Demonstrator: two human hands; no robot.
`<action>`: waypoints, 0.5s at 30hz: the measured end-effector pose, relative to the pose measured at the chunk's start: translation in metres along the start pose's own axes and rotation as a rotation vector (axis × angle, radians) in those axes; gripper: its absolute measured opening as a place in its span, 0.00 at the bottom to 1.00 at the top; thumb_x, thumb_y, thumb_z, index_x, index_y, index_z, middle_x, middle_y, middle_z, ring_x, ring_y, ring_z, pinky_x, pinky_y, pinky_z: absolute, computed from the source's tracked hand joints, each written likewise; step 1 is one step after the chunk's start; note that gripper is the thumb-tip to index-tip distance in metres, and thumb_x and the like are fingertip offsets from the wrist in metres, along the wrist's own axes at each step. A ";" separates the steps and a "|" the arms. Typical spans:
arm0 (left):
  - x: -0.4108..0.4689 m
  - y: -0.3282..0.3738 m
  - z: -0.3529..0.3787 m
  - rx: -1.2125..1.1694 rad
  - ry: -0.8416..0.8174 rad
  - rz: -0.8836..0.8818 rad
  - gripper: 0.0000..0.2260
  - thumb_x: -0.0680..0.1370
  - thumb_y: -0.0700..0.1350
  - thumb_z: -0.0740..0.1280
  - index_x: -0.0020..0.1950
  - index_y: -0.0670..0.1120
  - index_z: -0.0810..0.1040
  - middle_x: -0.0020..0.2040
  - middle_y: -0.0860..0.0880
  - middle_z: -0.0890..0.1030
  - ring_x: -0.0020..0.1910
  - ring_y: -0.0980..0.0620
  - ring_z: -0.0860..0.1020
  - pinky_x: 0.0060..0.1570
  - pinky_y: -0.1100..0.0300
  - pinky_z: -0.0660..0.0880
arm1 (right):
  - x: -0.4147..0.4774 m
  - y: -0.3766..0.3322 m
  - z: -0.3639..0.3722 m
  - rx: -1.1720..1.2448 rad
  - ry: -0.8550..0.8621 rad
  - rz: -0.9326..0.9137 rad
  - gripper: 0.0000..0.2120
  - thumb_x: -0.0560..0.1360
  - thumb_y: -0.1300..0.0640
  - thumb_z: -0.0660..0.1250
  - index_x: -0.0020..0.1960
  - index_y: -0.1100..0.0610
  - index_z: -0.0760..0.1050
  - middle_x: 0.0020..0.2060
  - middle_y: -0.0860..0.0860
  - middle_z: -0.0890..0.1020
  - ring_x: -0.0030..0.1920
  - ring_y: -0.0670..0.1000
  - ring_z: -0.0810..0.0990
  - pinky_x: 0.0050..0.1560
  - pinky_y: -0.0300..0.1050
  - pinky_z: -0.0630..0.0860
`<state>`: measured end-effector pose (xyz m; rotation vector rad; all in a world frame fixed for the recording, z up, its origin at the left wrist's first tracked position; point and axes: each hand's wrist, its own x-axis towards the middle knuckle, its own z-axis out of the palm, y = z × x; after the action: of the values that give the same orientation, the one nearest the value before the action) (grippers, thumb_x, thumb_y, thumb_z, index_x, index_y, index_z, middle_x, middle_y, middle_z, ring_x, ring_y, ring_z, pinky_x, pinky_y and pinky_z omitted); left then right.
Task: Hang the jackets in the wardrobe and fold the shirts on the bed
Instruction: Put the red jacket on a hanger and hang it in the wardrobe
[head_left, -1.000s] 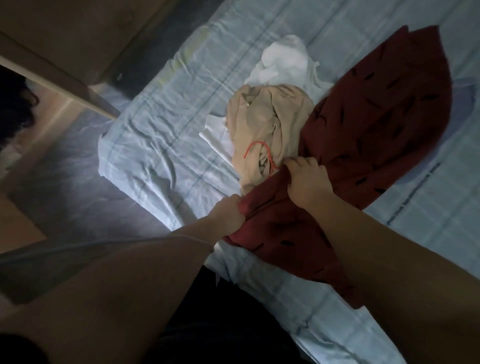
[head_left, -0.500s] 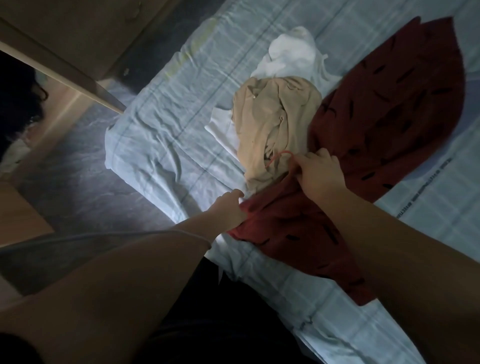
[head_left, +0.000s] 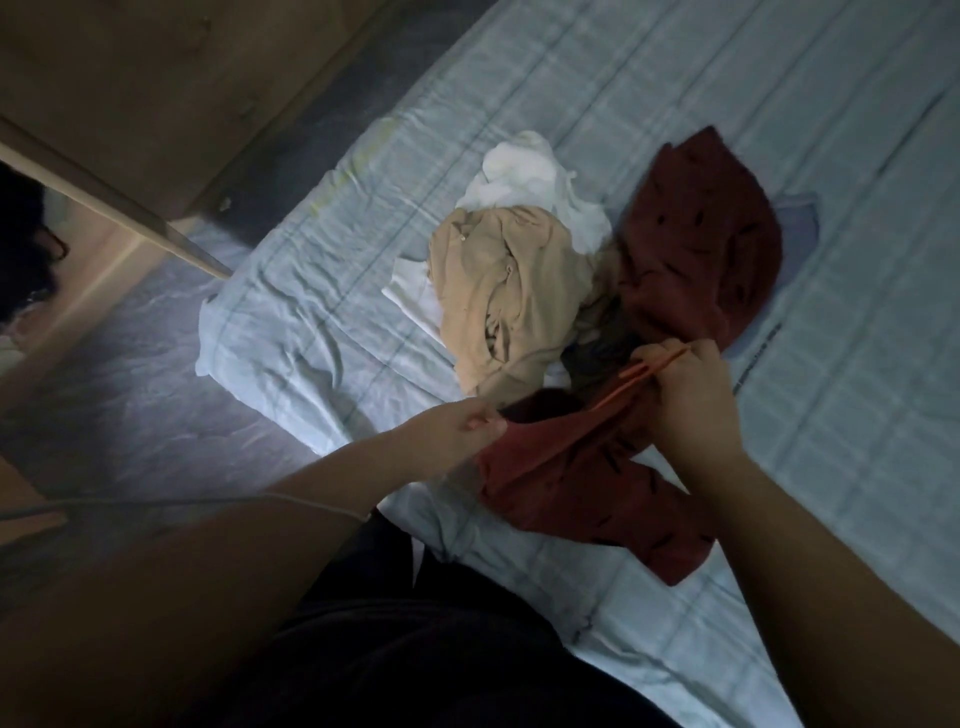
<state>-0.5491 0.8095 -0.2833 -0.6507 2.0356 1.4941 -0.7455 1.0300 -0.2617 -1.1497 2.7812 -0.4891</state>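
Note:
A dark red shirt (head_left: 696, 249) with small black marks lies on the bed (head_left: 779, 130), its near part raised. My left hand (head_left: 457, 431) pinches its near edge. My right hand (head_left: 691, 395) grips another part of the same edge, where a thin orange trim shows, lifted off the sheet. A crumpled beige garment (head_left: 498, 291) sits just left of the red shirt, and a white garment (head_left: 524, 176) lies behind and under it. Something dark (head_left: 602, 338) shows between the beige and red cloth.
The bed has a pale blue checked sheet, its corner (head_left: 218, 332) hanging near the grey floor (head_left: 130, 415). A wooden wardrobe (head_left: 130, 104) stands at upper left, its door edge (head_left: 104, 192) reaching toward the bed corner. My dark trousers fill the bottom.
Both hands have lifted the red shirt's near edge and pulled it toward me. The far part has bunched up, uncovering a dark item beside the beige garment. The view shifted slightly.

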 end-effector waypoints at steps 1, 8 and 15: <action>-0.008 0.012 -0.001 -0.016 -0.021 0.030 0.05 0.79 0.58 0.64 0.52 0.61 0.78 0.44 0.63 0.81 0.42 0.69 0.78 0.40 0.74 0.70 | -0.003 -0.003 -0.010 -0.006 0.018 0.000 0.15 0.69 0.70 0.69 0.53 0.58 0.82 0.45 0.55 0.83 0.44 0.60 0.73 0.46 0.53 0.73; -0.042 0.084 -0.004 0.255 -0.068 0.225 0.15 0.78 0.54 0.68 0.62 0.49 0.76 0.53 0.51 0.82 0.52 0.55 0.80 0.55 0.59 0.75 | -0.019 -0.037 -0.071 0.015 0.081 0.109 0.13 0.69 0.67 0.67 0.51 0.58 0.82 0.42 0.56 0.80 0.42 0.61 0.72 0.43 0.55 0.75; -0.066 0.139 -0.038 0.334 0.033 0.452 0.02 0.79 0.49 0.66 0.51 0.57 0.76 0.44 0.55 0.80 0.44 0.55 0.78 0.48 0.59 0.74 | 0.003 -0.068 -0.142 -0.041 0.176 0.152 0.10 0.71 0.62 0.63 0.48 0.57 0.81 0.44 0.54 0.83 0.44 0.61 0.73 0.47 0.55 0.74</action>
<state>-0.5957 0.8155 -0.1318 -0.0824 2.4954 1.3214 -0.7310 1.0191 -0.1050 -0.9347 3.0126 -0.5441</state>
